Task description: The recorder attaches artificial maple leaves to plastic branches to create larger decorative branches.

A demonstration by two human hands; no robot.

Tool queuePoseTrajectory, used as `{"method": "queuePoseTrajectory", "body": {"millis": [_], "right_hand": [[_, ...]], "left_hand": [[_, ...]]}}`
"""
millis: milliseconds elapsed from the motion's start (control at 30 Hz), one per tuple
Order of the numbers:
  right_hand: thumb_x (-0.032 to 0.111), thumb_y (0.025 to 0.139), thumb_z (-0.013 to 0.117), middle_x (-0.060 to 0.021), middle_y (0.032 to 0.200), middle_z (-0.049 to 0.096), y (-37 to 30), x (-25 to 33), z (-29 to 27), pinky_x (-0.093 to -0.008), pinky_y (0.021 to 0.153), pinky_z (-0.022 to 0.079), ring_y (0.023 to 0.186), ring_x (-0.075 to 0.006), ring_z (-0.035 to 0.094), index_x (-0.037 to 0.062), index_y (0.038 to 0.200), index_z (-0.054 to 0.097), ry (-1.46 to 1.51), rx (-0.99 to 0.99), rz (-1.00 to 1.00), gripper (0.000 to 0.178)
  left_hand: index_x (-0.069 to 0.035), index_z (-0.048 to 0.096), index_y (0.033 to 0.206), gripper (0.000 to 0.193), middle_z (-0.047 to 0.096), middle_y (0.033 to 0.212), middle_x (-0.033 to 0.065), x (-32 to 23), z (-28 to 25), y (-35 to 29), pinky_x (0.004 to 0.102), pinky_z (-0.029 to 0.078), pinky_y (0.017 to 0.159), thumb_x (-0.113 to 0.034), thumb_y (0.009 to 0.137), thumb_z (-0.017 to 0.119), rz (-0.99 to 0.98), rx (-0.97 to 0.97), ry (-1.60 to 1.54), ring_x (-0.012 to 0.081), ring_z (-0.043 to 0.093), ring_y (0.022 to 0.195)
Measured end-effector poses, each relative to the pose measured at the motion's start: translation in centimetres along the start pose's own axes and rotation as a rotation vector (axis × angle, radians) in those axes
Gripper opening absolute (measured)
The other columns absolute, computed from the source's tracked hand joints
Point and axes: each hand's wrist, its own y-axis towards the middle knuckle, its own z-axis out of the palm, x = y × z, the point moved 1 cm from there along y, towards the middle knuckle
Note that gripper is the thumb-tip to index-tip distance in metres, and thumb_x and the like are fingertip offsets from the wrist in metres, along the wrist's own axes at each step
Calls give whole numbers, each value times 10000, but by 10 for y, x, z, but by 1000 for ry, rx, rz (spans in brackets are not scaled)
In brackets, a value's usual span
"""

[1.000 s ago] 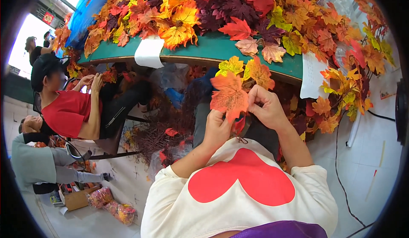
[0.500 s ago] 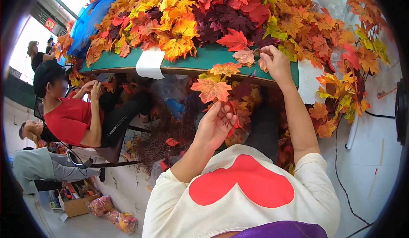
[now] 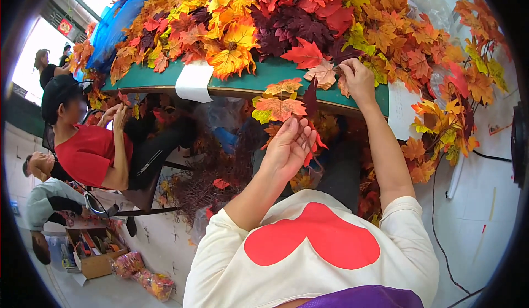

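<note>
My left hand (image 3: 289, 147) is closed around the stem of an artificial maple leaf spray (image 3: 281, 107), held just in front of the table edge. Its leaves are orange, yellow, red and dark purple; the stem is mostly hidden by my fingers. At the table edge, my right hand (image 3: 358, 82) pinches a small orange maple leaf (image 3: 343, 86). Beside those fingertips is a pale peach maple leaf (image 3: 322, 74), and a bright red leaf (image 3: 305, 53) lies just behind it.
Heaped leaf sprays (image 3: 237, 27) cover much of the green table (image 3: 149, 79). White paper (image 3: 194, 83) hangs over its edge. Brown stems (image 3: 204, 198) are piled below. A co-worker in red (image 3: 93, 154) sits at left, near a cardboard box (image 3: 99, 264). A cable (image 3: 435, 220) runs along the floor at right.
My left hand has moved slightly up and right, and the spray has turned, showing more yellow. My right hand has barely shifted. At lower left, a person has bent down beside the cardboard box.
</note>
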Motion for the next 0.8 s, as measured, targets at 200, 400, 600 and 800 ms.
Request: {"method": "queuePoseTrajectory", "body": {"millis": [200,400,600,800], "right_hand": [[181,786,587,-136,722,598,-3,18,-18,-330,597,453,644,-260,597,5,785,569,84,90,-42,177],[77,782,595,-80,787,611,-9,20,-30,-253,636,469,650,-140,584,5,744,550,368,152,-51,93],[81,847,532,-66,816,597,-6,6,-25,-243,628,476,668,-86,560,9,777,486,791,218,74,111],[82,873,498,-53,758,566,-24,45,-45,-232,612,444,671,-104,542,10,831,485,537,234,22,84]], "left_hand": [[-72,560,903,92,605,872,36,-1,8,16,328,485,831,-144,847,571,0,13,-28,143,580,766],[-59,568,890,98,606,861,38,0,11,27,319,492,815,-144,841,579,10,-2,-21,137,578,755],[-64,566,888,94,606,861,39,4,16,32,320,493,808,-145,842,580,3,-22,-22,136,578,748],[-78,560,888,79,603,831,30,7,15,29,299,521,704,-140,844,579,6,-1,72,132,583,741]]}}
